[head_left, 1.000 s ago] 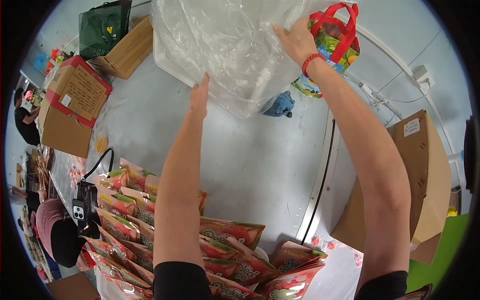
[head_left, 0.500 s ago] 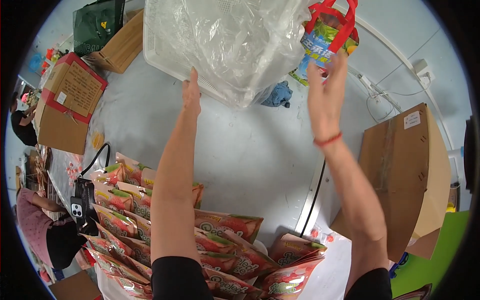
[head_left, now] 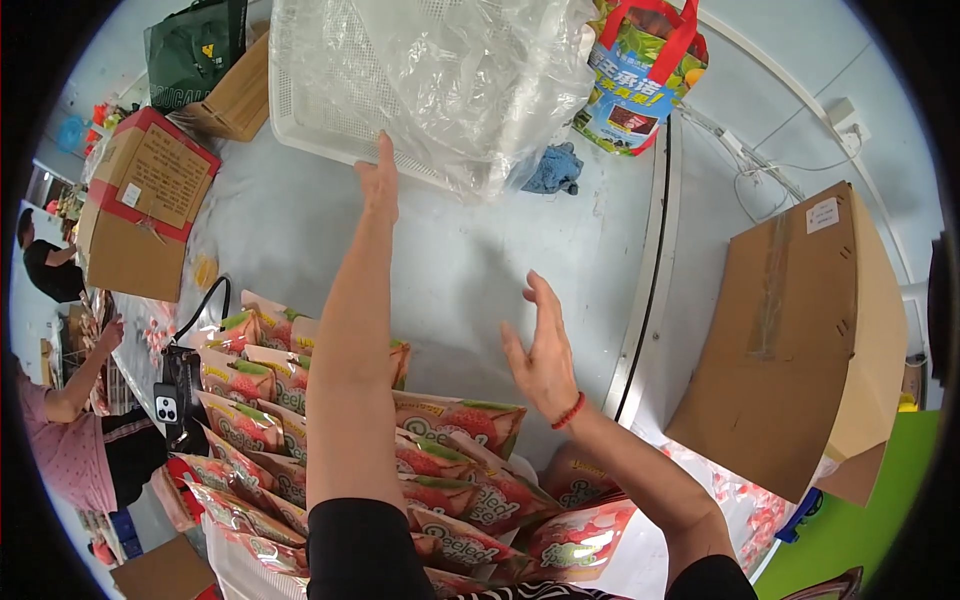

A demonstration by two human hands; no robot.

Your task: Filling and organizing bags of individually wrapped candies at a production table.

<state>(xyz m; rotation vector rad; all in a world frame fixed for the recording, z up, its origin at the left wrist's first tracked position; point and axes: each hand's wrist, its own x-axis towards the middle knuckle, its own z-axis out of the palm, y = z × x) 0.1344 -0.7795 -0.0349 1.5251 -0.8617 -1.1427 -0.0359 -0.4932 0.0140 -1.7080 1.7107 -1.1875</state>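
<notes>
My left hand [head_left: 379, 180] is at the near rim of a white plastic basket [head_left: 300, 138], one finger lying up over the edge and the others partly hidden. Clear plastic sheeting [head_left: 470, 90] lies loosely in the basket and hangs over its near right corner. My right hand [head_left: 545, 360], with a red band at the wrist, hovers over the middle of the table, fingers apart and holding nothing. Below and between my forearms stand rows of pink pouches [head_left: 460, 420] with red fruit printed on them.
A blue cloth [head_left: 553, 168] and a colourful bag with red handles [head_left: 630, 95] are right of the basket. Cardboard boxes stand at left [head_left: 150, 200] and right [head_left: 790, 330]. A phone [head_left: 166, 402] stands beside the pouches. Another person [head_left: 70, 440] works at far left.
My right hand has come down and left from near the colourful bag to mid-table. My left hand stays on the basket's rim. The person at left has raised an arm.
</notes>
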